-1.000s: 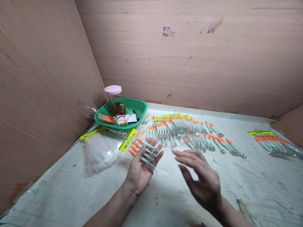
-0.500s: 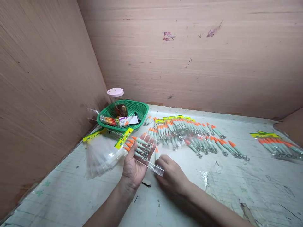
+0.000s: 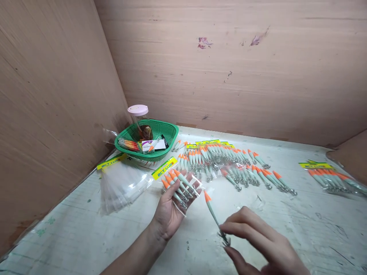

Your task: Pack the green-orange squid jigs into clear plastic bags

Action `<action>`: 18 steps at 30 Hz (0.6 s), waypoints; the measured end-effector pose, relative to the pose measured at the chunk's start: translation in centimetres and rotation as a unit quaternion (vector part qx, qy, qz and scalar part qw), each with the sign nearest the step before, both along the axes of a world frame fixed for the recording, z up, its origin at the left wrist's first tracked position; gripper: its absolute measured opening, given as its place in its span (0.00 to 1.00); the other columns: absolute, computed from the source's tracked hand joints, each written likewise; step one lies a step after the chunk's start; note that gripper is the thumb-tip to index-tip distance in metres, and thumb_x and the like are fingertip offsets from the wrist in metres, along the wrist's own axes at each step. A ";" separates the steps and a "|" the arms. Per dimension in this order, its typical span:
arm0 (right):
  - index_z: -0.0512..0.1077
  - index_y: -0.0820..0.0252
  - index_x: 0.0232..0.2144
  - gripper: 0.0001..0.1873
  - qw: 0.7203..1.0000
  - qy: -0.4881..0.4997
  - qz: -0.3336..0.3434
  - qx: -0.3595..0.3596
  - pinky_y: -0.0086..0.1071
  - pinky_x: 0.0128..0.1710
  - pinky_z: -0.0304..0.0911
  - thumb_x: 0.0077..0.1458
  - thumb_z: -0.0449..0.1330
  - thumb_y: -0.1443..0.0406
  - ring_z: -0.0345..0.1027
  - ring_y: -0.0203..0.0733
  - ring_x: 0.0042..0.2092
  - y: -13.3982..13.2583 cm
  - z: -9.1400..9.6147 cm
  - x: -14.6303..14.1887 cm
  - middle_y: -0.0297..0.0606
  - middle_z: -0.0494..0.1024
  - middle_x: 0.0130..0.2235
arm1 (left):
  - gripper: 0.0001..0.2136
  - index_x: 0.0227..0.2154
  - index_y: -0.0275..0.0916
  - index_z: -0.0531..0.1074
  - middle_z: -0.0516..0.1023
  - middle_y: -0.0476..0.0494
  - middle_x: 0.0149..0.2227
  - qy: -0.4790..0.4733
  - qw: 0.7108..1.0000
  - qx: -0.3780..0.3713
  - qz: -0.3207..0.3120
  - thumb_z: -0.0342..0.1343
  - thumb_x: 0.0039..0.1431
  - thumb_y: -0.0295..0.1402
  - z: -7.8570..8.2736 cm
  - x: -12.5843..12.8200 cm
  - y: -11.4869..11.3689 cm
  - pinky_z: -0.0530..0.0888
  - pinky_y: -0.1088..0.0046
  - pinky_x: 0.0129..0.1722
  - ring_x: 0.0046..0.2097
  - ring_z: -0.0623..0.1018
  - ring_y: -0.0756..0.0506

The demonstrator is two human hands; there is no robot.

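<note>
Both hands were busy: the left hand [image 3: 169, 214], palm up with its fingers loosely curled, cradled a BCT LURE header bag [image 3: 164, 168] and a cluster of squid jigs [image 3: 179, 186], thumb across them. And the right hand [image 3: 263, 240]! Just thumb and forefinger nearly together, pinching a single squid jig [image 3: 212, 214] by its hooked end, its orange tip slanting toward the left palm. That jig looked light, stiff and smooth-bodied, probably a bit slippery; the slim pale body seemed the kinder hold, since the hook crown could prick skin or snag film. The bag looked thin, soft and easily torn.

Underneath ran a whitish, scuffed table covering [image 3: 137, 244]. Beyond the hands lay a long spread of jigs [image 3: 237, 175]; left of the left hand, fanned transparent bags [image 3: 123, 189], a green basket [image 3: 156, 157] behind them. Stained wood-toned panels [image 3: 183, 84] closed off the far side and the left.
</note>
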State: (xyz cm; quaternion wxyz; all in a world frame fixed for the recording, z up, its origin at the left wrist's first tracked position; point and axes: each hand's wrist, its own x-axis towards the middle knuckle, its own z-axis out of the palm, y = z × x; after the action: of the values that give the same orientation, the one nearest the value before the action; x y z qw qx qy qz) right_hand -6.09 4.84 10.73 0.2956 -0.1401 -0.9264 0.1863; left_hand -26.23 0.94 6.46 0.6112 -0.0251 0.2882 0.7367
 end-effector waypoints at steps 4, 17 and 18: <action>0.68 0.61 0.42 0.13 0.992 0.054 -0.026 0.113 0.33 0.30 0.66 0.53 0.55 0.76 0.66 0.39 0.30 -0.5 -1.6 -1.7 0.40 0.74 0.29 | 0.23 0.57 0.38 0.60 0.73 0.37 0.52 0.006 1.000 -0.004 -0.025 0.53 0.59 0.29 -0.1 0.5 -0.1 0.73 0.53 0.50 0.51 0.75 0.35; 0.69 0.59 0.37 0.12 0.995 -0.075 -0.068 -0.020 0.26 0.26 0.65 0.59 0.47 0.73 0.67 0.34 0.29 2.1 -5.1 1.6 0.38 0.71 0.32 | 0.20 0.55 0.38 0.64 0.76 0.37 0.49 0.033 0.996 -0.008 0.087 0.52 0.59 0.25 -0.4 -1.2 0.7 0.73 0.56 0.51 0.47 0.78 0.40; 0.69 0.59 0.39 0.15 0.994 -0.095 -0.047 0.021 0.28 0.28 0.67 0.59 0.45 0.75 0.68 0.36 0.32 2.0 -5.3 1.7 0.41 0.72 0.35 | 0.21 0.55 0.39 0.65 0.76 0.37 0.50 0.032 0.996 -0.008 0.086 0.52 0.58 0.25 -0.3 -1.2 0.7 0.73 0.56 0.51 0.48 0.77 0.40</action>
State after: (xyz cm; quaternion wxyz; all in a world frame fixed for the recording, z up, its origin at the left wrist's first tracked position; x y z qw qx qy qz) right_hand -4.37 6.85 5.41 0.2178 -0.1943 -0.9464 0.1384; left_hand -27.47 1.68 6.11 0.5362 -0.0312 0.3097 0.7846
